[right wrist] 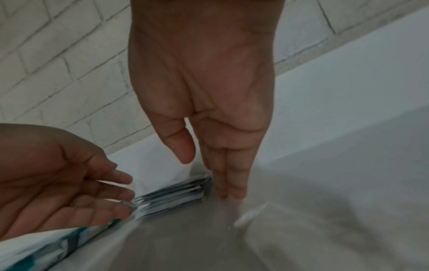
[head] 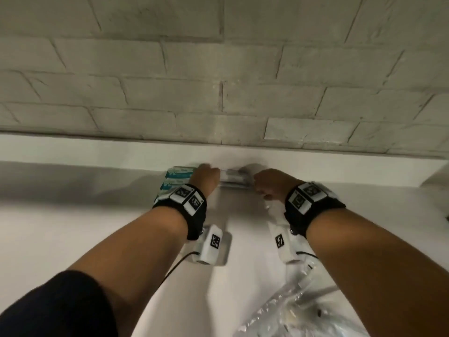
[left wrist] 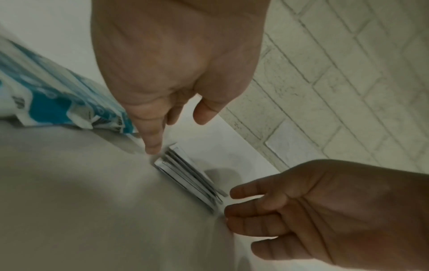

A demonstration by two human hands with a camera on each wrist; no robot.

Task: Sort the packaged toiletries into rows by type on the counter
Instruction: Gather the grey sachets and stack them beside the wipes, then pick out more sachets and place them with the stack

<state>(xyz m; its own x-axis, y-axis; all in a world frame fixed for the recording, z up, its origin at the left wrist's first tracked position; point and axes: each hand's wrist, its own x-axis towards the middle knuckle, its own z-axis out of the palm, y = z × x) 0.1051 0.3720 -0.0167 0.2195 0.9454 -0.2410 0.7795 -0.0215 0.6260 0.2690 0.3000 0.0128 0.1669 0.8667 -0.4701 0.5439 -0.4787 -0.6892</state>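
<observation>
A short row of thin grey-white sachets point(head: 234, 178) stands on edge at the back of the white counter point(head: 97, 227). My left hand point(head: 206, 177) has straight fingers at the row's left end point(left wrist: 174, 119). My right hand point(head: 269, 183) meets the right end with straight fingers touching the sachets point(right wrist: 209, 176). The sachets point(left wrist: 188, 176) sit between both hands, and neither hand grips them. Teal-and-white packets point(head: 178, 177) lie in a row just left of my left hand point(right wrist: 111, 194). The head view hides my fingertips behind my knuckles.
A grey brick wall point(head: 218, 81) rises behind a white ledge point(head: 97, 152). A crinkled clear plastic bag point(head: 303, 305) lies near the front right. A small blurred white item point(right wrist: 250, 214) lies on the counter close to my right fingers.
</observation>
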